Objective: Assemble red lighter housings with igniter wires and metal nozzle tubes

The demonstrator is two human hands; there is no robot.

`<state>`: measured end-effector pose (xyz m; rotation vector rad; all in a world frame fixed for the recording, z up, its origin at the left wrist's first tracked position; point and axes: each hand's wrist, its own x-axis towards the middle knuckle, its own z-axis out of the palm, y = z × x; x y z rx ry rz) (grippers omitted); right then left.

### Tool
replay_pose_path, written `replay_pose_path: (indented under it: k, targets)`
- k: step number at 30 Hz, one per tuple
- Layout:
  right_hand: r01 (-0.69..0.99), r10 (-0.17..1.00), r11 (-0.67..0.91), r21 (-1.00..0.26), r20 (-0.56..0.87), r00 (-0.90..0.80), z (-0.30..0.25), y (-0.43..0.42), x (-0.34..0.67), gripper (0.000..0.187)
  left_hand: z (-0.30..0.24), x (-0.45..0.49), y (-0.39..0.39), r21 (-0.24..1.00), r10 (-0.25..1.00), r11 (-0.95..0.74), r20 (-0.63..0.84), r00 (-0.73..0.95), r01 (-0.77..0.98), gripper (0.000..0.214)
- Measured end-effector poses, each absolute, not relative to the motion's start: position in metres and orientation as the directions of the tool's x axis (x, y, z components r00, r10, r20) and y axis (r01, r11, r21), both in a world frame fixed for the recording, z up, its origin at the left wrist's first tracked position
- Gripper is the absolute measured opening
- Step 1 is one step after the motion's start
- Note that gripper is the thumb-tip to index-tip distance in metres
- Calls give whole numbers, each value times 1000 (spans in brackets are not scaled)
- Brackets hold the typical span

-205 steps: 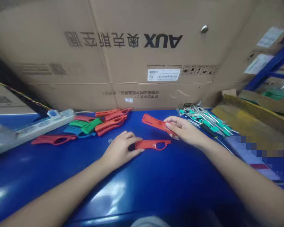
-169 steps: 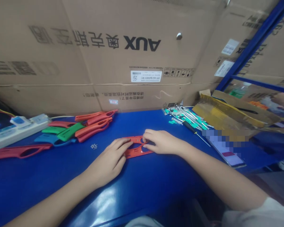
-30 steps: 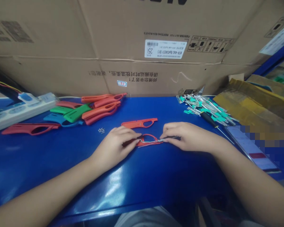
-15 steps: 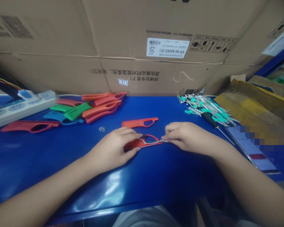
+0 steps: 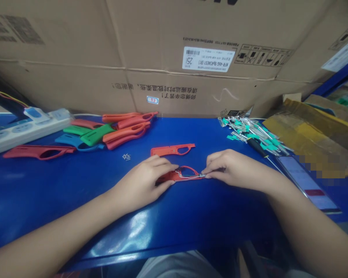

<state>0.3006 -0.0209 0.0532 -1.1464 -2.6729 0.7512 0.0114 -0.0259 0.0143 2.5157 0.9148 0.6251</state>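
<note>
My left hand (image 5: 150, 175) is closed on the wide end of a red lighter handle shell (image 5: 182, 177), thumb on the near edge and fingers on the far edge. The shell lies open side up, and thin white and dark wires (image 5: 188, 176) run along it below the finger loop. At the narrow end, my right hand (image 5: 224, 166) pinches a small grey metal piece (image 5: 202, 175) where the wires arrive; the fingertips partly hide it. Just behind lies a matching red shell half (image 5: 173, 150), touched by neither hand.
Small screws (image 5: 127, 156) lie left of the shell. Farther left are several red, green and blue shells (image 5: 97, 134) and a white power strip (image 5: 31, 130). To the right are metal parts with green tabs (image 5: 249, 129), a screwdriver (image 5: 255, 147) and a phone (image 5: 313, 185). A cardboard box (image 5: 162, 50) stands behind.
The view has shifted slightly. Both hands keep their grips on the shell and the metal piece, with little other visible movement.
</note>
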Motion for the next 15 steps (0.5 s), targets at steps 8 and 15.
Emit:
replay_pose_path:
  k: [8,15]
  targets:
    - [682,703,645,-344,-84,-706,53,-26,296,20,11,13,-29,499,687,-705,300,662,504,33]
    - [738,725,674,30,-220,-653,66,-33,270,28,8,13,-28,511,709,-685,306,635,519,31]
